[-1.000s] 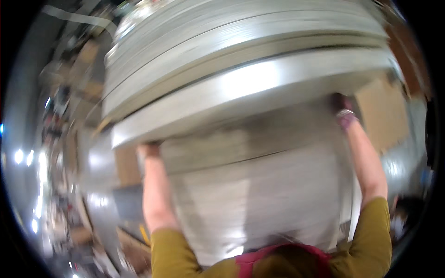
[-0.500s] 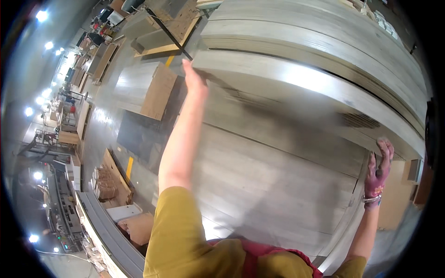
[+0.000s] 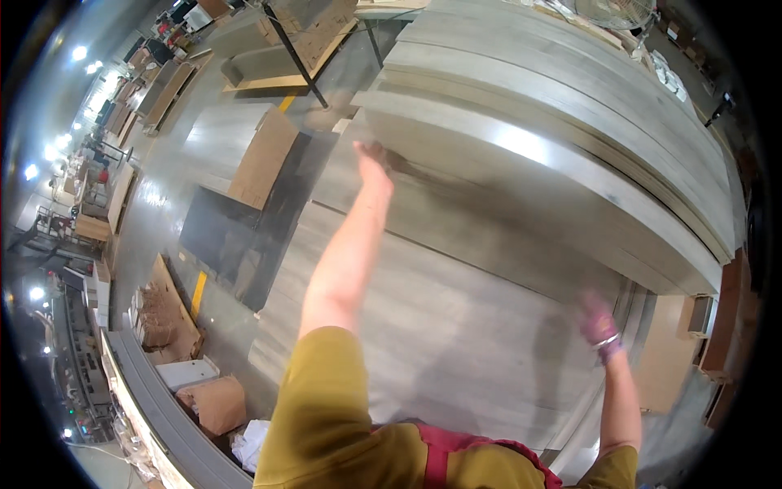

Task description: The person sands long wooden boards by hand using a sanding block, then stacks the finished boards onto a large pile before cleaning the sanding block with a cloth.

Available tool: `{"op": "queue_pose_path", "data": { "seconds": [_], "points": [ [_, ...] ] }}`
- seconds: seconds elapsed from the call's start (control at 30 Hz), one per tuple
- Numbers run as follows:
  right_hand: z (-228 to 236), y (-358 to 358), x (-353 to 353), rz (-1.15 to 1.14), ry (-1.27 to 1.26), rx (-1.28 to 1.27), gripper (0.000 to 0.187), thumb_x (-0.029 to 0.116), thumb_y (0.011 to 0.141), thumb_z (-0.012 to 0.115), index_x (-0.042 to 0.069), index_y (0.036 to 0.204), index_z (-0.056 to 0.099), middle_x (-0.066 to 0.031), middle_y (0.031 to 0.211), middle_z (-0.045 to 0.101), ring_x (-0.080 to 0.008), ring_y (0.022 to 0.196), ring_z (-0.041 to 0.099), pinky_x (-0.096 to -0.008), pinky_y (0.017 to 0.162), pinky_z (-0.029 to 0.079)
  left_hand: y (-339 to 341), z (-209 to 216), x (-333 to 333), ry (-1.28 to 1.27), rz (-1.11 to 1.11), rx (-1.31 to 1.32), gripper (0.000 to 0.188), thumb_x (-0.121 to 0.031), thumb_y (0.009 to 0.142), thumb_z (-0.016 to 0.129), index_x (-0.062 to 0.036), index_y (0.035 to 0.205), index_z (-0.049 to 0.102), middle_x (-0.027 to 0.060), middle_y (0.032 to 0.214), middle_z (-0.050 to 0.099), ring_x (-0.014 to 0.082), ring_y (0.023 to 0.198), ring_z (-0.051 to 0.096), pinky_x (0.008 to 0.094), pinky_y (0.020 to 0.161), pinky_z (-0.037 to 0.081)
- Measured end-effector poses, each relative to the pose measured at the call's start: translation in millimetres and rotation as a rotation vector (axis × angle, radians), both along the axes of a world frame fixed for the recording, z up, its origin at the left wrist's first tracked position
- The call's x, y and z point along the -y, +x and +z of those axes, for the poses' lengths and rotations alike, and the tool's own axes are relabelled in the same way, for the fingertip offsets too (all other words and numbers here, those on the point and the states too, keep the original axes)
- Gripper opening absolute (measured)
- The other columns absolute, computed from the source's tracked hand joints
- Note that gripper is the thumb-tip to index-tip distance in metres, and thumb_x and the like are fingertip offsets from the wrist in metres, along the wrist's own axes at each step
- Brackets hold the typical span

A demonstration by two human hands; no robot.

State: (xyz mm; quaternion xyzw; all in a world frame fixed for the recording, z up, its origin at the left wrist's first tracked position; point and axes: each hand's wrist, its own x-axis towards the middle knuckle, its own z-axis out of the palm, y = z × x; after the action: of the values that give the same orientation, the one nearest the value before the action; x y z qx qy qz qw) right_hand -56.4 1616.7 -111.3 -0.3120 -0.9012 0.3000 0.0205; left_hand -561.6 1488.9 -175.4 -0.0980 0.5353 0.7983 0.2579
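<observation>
The left hand [image 3: 374, 165], bare and open with fingers extended, is close to the left end of a long grey board [image 3: 521, 191]; contact is unclear. The gloved right hand [image 3: 600, 326] shows no grip, its fingers too blurred to judge. The board lies ahead of both, its long axis slanting from far left to near right, left hand nearer. Beyond it is a stack of boards [image 3: 505, 49].

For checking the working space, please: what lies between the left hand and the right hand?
In the head view, only grey boards show between the left hand and the blurred, purple-gloved right hand.
</observation>
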Motion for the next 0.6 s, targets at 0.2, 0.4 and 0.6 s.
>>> {"op": "queue_pose_path", "data": {
  "seconds": [0.2, 0.4, 0.6],
  "points": [
    [-76, 53, 79, 0.314, -0.090, 0.669, 0.038, 0.039, 0.080, 0.061, 0.008, 0.102, 0.057, -0.0160, 0.109, 0.060, -0.0345, 0.100, 0.058, -0.0439, 0.084, 0.047, 19, 8, -34, 0.101, 0.094, -0.179, 0.076, -0.057, 0.096, 0.022, 0.0023, 0.143, 0.023, 0.0153, 0.149, 0.028, 0.0298, 0.136, 0.029, 0.0400, 0.110, 0.023],
    [-83, 39, 103, 0.166, 0.103, 0.546, 0.035, 0.033, 0.074, 0.063, 0.006, 0.095, 0.056, -0.0194, 0.102, 0.058, -0.0347, 0.098, 0.056, -0.0434, 0.083, 0.047, -26, -50, -40, 0.236, 0.207, -0.155, 0.073, -0.054, 0.097, 0.025, 0.0031, 0.143, 0.024, 0.0153, 0.150, 0.025, 0.0275, 0.137, 0.028, 0.0380, 0.110, 0.023],
    [-101, 75, 82, -0.055, -0.231, 0.460, 0.049, 0.034, 0.076, 0.063, 0.006, 0.116, 0.056, -0.0186, 0.122, 0.056, -0.0352, 0.111, 0.054, -0.0413, 0.091, 0.046, -60, -47, -13, 0.220, -0.013, -0.220, 0.038, -0.054, 0.092, 0.040, -0.0168, 0.089, 0.049, -0.0001, 0.084, 0.049, 0.0183, 0.083, 0.044, 0.0383, 0.077, 0.036]
  ]
}}
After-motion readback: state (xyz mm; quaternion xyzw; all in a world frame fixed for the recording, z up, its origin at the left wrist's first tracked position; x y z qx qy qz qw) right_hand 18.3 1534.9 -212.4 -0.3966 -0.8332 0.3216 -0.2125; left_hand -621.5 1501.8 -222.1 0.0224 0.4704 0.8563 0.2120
